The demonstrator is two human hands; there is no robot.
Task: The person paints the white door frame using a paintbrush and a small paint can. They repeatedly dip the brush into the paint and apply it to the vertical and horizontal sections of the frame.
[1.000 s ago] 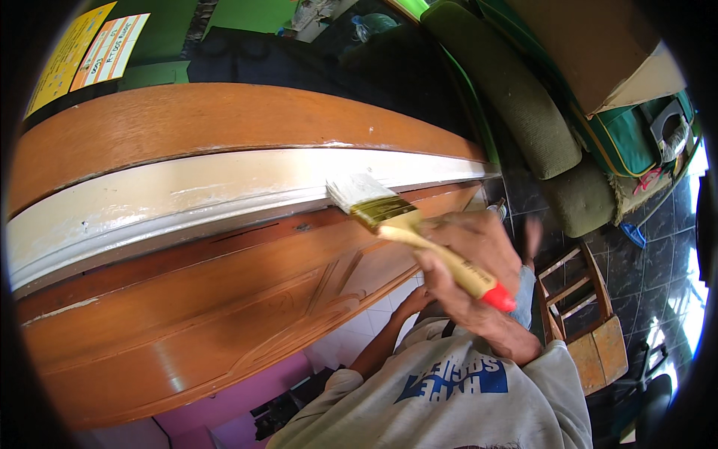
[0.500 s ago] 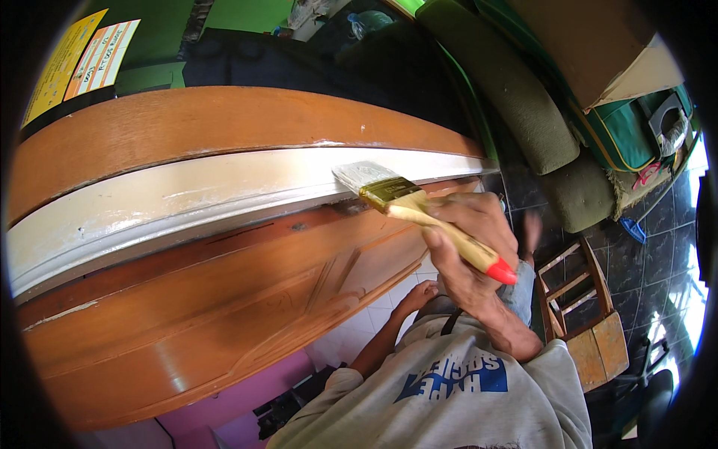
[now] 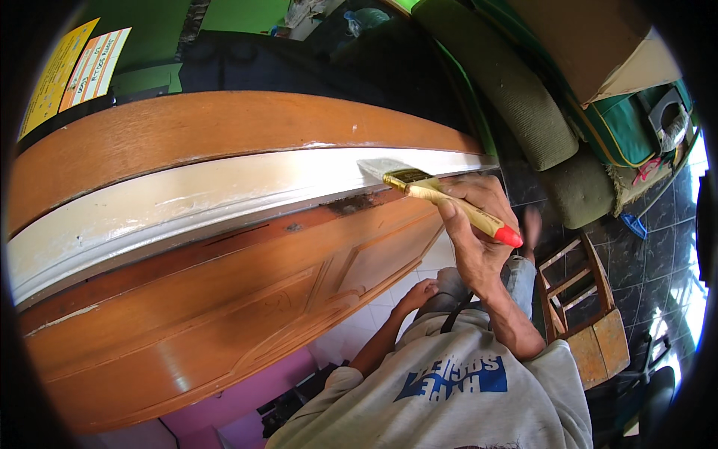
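Note:
My right hand (image 3: 482, 224) grips a paintbrush (image 3: 426, 192) by its wooden, red-tipped handle, with the thumb along the near side. The white-coated bristles lie against a white-painted strip (image 3: 224, 179) of wooden trim, toward its right end. Fresh paint looks glossy there, while the left part is cream-toned with streaks. Down by my thigh, well away from the brush, my left hand (image 3: 417, 294) hangs with its fingers loosely curled and nothing visible in them.
Brown wood (image 3: 187, 127) borders the strip above, and a panelled wooden door (image 3: 247, 314) stands open below. At right are a wooden ladder (image 3: 580, 299), rolled olive cushions (image 3: 516, 97), a green bag (image 3: 624, 127) and a cardboard box (image 3: 624, 67). Dark glass (image 3: 314, 67) lies beyond the frame.
The brush and my right hand have shifted a little to the right along the white strip, and the brush has turned more edge-on. My left hand stays by my thigh.

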